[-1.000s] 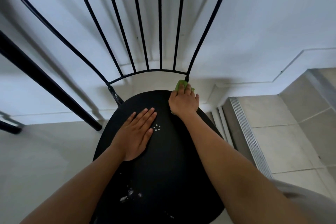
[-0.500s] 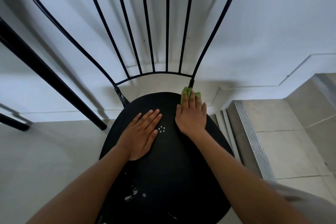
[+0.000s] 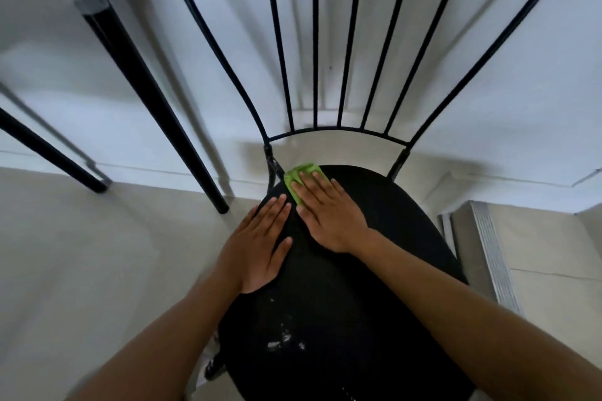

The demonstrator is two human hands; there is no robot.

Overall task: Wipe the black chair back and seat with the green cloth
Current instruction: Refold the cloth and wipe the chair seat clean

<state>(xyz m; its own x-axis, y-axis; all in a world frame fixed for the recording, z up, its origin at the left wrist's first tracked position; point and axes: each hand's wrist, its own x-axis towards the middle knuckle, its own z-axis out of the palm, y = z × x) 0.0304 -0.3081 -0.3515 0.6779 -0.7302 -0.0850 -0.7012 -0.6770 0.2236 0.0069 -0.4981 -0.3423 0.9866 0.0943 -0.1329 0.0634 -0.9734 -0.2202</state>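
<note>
Here, the right hand [image 3: 329, 215] lies flat with fingers [image 3: 311, 187] spread, pressing the small green cloth [image 3: 301, 177] onto the rear left edge of the round black chair seat [image 3: 374, 270], just below the thin black metal-rod chair back [image 3: 315, 42], while the left hand [image 3: 259, 247] rests open-palmed on the seat, gripping nothing.
</note>
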